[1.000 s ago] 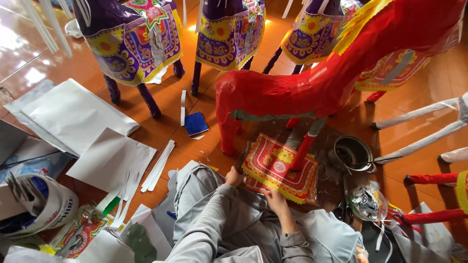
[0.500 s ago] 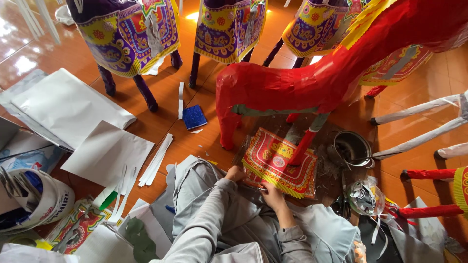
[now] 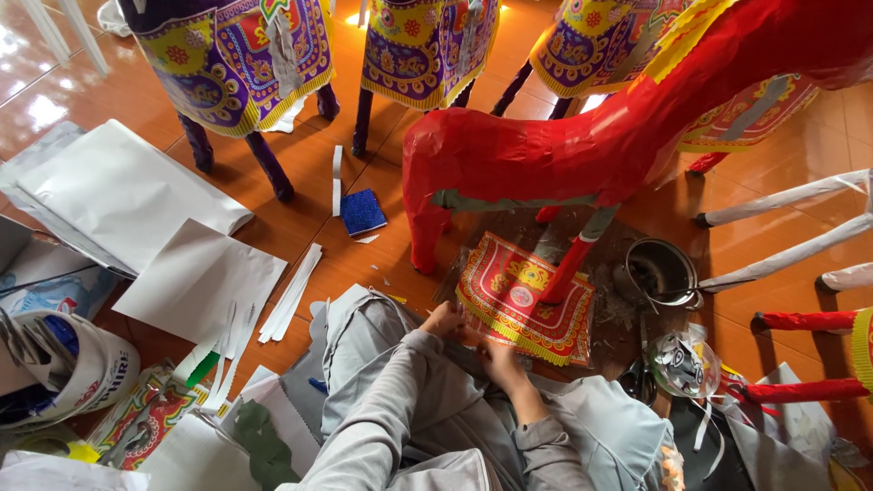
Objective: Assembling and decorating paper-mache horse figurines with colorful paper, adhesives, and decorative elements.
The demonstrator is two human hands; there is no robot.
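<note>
Red-and-gold patterned paper panel (image 3: 523, 298) lies on floor under red paper horse (image 3: 582, 145), against its red back leg. I see left hand (image 3: 445, 320) and right hand (image 3: 499, 361) both pinching panel's near fringed edge. My read: panel being positioned for horse; next move needs even lift, no tearing. Blue square packet (image 3: 363, 211) left of horse's front leg. White sheets (image 3: 127, 195) farther left. Metal pot (image 3: 659, 270) right of panel.
</note>
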